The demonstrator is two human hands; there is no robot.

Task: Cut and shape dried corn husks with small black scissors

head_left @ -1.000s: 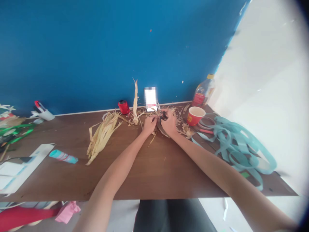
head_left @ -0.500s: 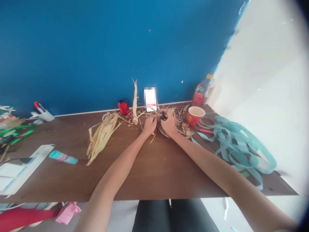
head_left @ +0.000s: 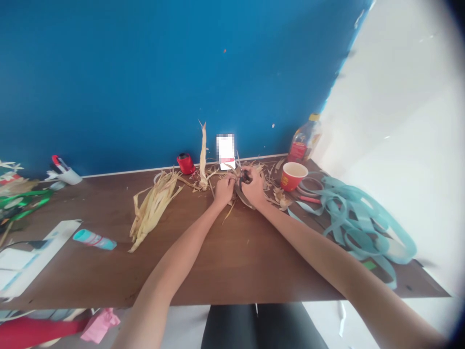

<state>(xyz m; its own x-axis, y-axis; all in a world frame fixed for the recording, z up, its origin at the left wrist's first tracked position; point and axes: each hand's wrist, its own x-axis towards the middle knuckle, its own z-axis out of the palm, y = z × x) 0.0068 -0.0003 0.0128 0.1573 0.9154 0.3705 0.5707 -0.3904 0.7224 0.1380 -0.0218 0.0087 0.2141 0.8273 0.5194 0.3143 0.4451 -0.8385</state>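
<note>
My right hand (head_left: pixel 254 185) is closed around a pair of black-handled scissors (head_left: pixel 246 178); the blades are too small and blurred to make out. Close beside it, the fingers of my left hand (head_left: pixel 224 189) pinch a dried corn husk piece (head_left: pixel 237 170). Husk scraps (head_left: pixel 267 179) lie scattered behind and to the right of my hands. To the left, a bundle of dried corn husks (head_left: pixel 154 208) rests on the table, and a single husk piece (head_left: pixel 203 155) stands upright near the wall.
On the brown table (head_left: pixel 218 261) stand a red paper cup (head_left: pixel 290 180), a bottle (head_left: pixel 305 140), a red container (head_left: pixel 186 165) and a bright phone-like screen (head_left: pixel 227 154). Coiled teal ribbon (head_left: pixel 359 213) covers the right side. A blue tube (head_left: pixel 95 239) and power strip (head_left: pixel 39 257) lie left.
Both hands stay close together over the husk scraps with only slight finger and wrist shifts. The whole view has dipped a little lower in the frame.
</note>
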